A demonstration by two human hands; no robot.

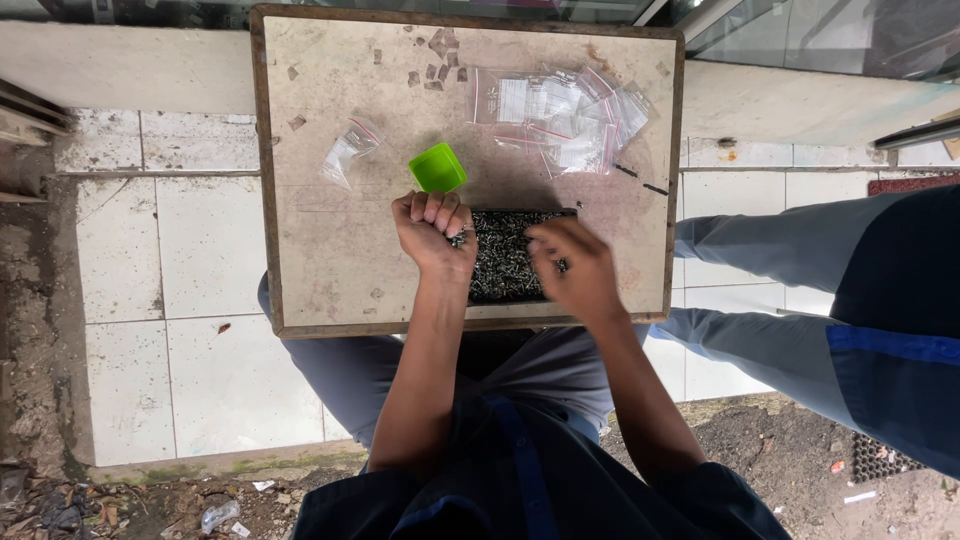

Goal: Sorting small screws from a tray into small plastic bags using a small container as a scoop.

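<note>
A black tray [560,213] full of small metal screws [500,262] lies near the front edge of a worn square table [330,250]. My left hand [433,232] is a closed fist at the tray's left edge, with a few screws showing beside the fingers. My right hand [572,270] hovers over the tray's right part, fingers curled down into the screws; it is blurred. A small green square cup [437,167] stands just behind my left hand.
A pile of small clear zip bags [565,115] lies at the table's back right, and a single bag [350,150] at the left. Another person's legs in grey trousers [790,300] stand at the right. White floor tiles [170,260] surround the table.
</note>
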